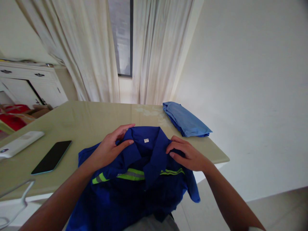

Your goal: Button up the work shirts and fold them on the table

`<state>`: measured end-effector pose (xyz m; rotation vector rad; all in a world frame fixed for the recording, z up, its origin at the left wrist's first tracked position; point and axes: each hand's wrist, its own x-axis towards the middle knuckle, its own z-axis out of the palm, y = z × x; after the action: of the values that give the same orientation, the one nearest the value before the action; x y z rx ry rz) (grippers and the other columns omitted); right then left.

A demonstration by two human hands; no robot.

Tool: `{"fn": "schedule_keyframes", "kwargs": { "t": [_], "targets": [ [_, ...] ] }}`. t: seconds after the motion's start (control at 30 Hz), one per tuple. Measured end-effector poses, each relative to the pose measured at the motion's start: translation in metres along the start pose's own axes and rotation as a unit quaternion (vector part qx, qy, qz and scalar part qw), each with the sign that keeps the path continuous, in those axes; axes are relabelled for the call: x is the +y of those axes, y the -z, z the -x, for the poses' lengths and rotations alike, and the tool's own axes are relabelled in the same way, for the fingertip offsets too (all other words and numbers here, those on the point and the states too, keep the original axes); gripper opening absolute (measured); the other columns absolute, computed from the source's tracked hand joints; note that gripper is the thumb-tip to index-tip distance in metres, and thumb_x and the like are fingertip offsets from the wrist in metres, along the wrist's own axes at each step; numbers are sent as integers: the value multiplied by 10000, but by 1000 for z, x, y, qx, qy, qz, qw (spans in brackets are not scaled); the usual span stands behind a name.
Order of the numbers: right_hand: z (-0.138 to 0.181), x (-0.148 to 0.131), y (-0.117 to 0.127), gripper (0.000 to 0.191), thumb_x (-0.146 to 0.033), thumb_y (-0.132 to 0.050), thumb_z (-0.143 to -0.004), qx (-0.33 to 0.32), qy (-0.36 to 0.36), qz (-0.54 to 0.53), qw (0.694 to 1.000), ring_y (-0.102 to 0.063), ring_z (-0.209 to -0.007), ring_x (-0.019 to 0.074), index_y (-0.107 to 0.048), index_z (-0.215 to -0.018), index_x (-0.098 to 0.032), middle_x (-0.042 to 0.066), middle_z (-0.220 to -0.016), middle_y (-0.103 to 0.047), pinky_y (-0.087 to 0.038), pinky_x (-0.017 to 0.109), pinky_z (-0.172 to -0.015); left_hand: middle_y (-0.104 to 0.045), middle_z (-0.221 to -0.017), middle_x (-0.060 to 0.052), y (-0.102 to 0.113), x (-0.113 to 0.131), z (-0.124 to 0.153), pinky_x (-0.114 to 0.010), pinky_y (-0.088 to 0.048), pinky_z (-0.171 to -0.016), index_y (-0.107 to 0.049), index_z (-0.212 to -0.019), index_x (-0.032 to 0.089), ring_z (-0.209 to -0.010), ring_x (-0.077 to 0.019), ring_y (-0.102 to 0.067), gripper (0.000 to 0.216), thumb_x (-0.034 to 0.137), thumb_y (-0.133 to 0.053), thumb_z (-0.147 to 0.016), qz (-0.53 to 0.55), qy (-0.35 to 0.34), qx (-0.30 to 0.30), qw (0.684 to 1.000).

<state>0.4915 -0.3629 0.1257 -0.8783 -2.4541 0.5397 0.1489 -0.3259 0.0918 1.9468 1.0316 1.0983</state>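
Blue collar cloth (132,154) is pinched between the thumb (123,146) and fingers (124,127) of a person's left hand (108,147), the thumb laid on the front of the collar. The right hand (190,154) curls its fingers onto the cloth just beside the collar's right edge; from where I stand, I cannot tell whether they close on a fold. Between the hands, the work shirt (134,192) faces up, its upper part at the near edge of a glossy worktop (101,117) and its lower part hanging toward the person. A small white label (146,140), its print too small to read, shows inside the neck; a yellow-green and grey band (132,175) crosses the chest. To the left lie a dark-screened phone (51,157) and a white device (25,142). A folded light-blue garment (189,120) rests at the far right corner. Beyond stand a white cabinet (44,84) at far left and pale curtains (89,48) on either side of a narrow window (123,38).
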Motion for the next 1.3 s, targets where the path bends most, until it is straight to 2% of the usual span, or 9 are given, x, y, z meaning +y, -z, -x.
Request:
{"fn": "schedule_keyframes", "kwargs": {
  "t": [0.27,0.6,0.73,0.8,0.87,0.93,1.03,1.17,1.3],
  "targets": [
    [0,3,-7,292,-441,-651,-982,62,-35,32,997,-543,-769,151,-533,-840,-214,6,-845,-564,-426,288,-722,-727,-1101,-52,0,3,0,-369,-566,-930,-567,-1389,236,-1033,-237,-684,608,520,-716,-873,29,30,0,999],
    [-1,7,-15,422,-493,-710,-923,140,-107,17,984,-568,-701,172,-546,-1216,-239,-3,-823,-617,-444,294,-660,-684,-930,-31,-1,5,1,-282,-537,-760,-644,-1062,198,-842,-178,-632,381,545,-656,-904,58,49,11,997],
    [-3,4,-11,275,-476,-673,-955,112,-94,28,989,-608,-735,167,-650,-1068,-226,8,-854,-668,-449,286,-705,-656,-854,-17,1,8,1,-262,-518,-715,-643,-1017,198,-780,-163,-604,379,563,-612,-923,35,47,32,998],
    [-4,3,-10,257,-462,-645,-977,109,-85,24,990,-606,-732,154,-660,-928,-210,4,-825,-664,-441,275,-707,-693,-942,-31,7,6,1,-284,-540,-768,-655,-1094,213,-849,-187,-635,391,555,-637,-905,27,44,-16,999],
    [-4,4,-10,289,-460,-621,-992,112,-89,11,990,-597,-716,144,-656,-865,-203,-3,-783,-648,-433,267,-689,-726,-1040,-38,15,-1,3,-325,-557,-846,-690,-1134,244,-936,-225,-661,438,545,-736,-819,-6,44,-126,991],
    [-3,7,-11,309,-472,-610,-997,112,-98,-7,989,-602,-721,143,-660,-857,-201,-4,-783,-655,-437,262,-677,-754,-1025,-29,21,-9,5,-348,-564,-867,-755,-1026,270,-939,-253,-681,389,532,-800,-742,-47,56,-232,970],
    [-9,15,-10,339,-496,-579,-1010,95,-106,-7,990,-597,-699,138,-664,-862,-203,-9,-767,-654,-439,256,-646,-780,-937,-18,29,-23,0,-343,-570,-828,-790,-860,282,-875,-259,-702,261,528,-752,-782,-73,83,-281,953],
    [-52,45,12,341,-487,-540,-1035,80,-68,99,990,-640,-751,166,-663,-879,-209,12,-792,-664,-481,286,-728,-789,-936,-3,52,-37,-49,-351,-558,-863,-802,-947,270,-912,-279,-704,317,536,-701,-808,-96,77,-249,961],
    [-148,93,57,407,-560,-512,-1024,121,-89,239,959,-711,-990,229,-693,-934,-206,56,-921,-700,-521,340,-884,-759,-846,-12,85,-49,-149,-347,-530,-866,-787,-887,205,-909,-293,-681,311,477,-709,-759,-194,49,-171,965]
  ]
}}
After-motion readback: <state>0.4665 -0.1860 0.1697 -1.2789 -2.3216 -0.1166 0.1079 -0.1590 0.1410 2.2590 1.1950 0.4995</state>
